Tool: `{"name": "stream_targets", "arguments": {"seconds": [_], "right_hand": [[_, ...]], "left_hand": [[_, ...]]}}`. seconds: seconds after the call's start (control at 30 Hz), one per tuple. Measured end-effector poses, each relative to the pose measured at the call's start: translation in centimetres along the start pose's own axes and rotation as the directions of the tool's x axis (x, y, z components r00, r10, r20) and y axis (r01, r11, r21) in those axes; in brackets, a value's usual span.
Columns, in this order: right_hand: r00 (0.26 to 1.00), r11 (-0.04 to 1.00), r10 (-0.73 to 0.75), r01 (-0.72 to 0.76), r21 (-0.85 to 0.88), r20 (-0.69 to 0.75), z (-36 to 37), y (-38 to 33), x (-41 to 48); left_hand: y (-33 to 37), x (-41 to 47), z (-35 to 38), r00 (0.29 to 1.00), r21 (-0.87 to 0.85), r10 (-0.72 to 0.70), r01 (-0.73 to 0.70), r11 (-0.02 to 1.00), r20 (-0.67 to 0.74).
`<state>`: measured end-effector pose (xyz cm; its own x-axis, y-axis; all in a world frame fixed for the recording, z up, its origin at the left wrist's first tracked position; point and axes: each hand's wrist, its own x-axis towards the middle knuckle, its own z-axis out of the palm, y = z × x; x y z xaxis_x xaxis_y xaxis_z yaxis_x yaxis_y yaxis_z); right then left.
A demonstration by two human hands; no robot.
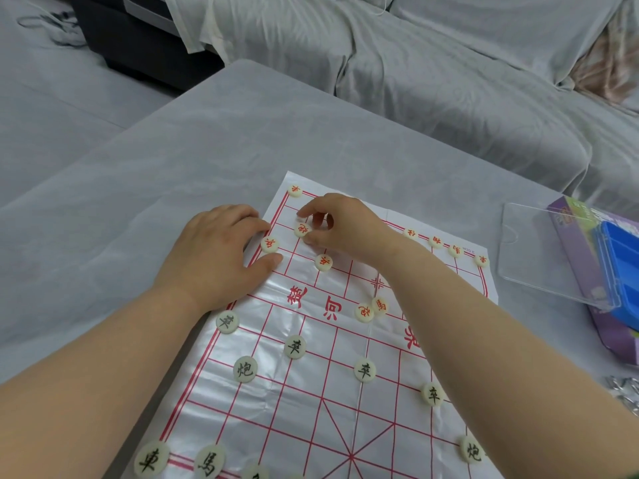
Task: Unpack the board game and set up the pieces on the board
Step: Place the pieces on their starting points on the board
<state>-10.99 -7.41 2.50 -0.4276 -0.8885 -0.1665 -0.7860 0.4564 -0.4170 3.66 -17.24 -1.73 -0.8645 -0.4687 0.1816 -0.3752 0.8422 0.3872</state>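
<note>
Right hand pinches a red disc at the board's 11 o'clock corner; left hand, flat and released, may jog its neighbour.

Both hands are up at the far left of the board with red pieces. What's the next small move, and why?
Probably let go of the red piece that the right hand is pinching, once it sits on its grid crossing. The left hand rests on the board beside another red piece. Then fetch the two loose red pieces lying mid-board.
</note>
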Motion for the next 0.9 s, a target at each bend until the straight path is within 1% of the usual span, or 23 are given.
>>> {"name": "stream_targets", "arguments": {"seconds": [0.07, 0.17, 0.23, 0.37, 0.47, 0.57, 0.73, 0.9], "right_hand": [[1.000, 1.000, 0.001, -0.001, 0.009, -0.016, -0.3, 0.2, -0.2], [0.996, 1.000, 0.011, -0.008, 0.027, -0.088, -1.4, 0.8, -1.0], [0.994, 1.000, 0.027, -0.025, 0.013, -0.109, -2.1, 1.4, -2.3], [0.992, 0.994, 0.096, -0.100, -0.037, -0.086, -2.7, 2.9, -6.6], [0.977, 0.980, 0.197, -0.198, -0.004, -0.087, -2.5, 3.8, -10.2], [0.968, 0.969, 0.248, -0.248, 0.013, -0.031, -1.6, 3.8, -12.4], [0.983, 0.985, 0.174, -0.175, -0.002, -0.053, 0.1, 3.3, -12.7], [0.984, 0.987, 0.162, -0.162, 0.003, -0.072, 1.2, 3.6, -11.9]], "left_hand": [[0.0, 0.0, 0.0, 1.000, 0.001, 0.006, -0.006, 1.000, -0.007], [-0.2, -0.1, 0.1, 1.000, 0.001, 0.012, -0.012, 1.000, -0.014], [-0.2, -0.1, 0.1, 0.999, 0.005, 0.019, -0.019, 1.000, -0.028], [-0.1, 0.0, -0.1, 1.000, 0.021, 0.013, -0.013, 1.000, -0.006], [0.2, -0.1, -0.2, 1.000, 0.026, 0.014, -0.014, 1.000, 0.002], [0.4, -0.1, -0.2, 1.000, 0.034, -0.002, 0.001, 0.999, 0.017], [0.5, -0.2, -0.2, 1.000, 0.043, 0.006, -0.006, 0.999, -0.007], [0.7, -0.2, -0.1, 1.000, 0.048, 0.009, -0.008, 0.999, -0.026]]}}
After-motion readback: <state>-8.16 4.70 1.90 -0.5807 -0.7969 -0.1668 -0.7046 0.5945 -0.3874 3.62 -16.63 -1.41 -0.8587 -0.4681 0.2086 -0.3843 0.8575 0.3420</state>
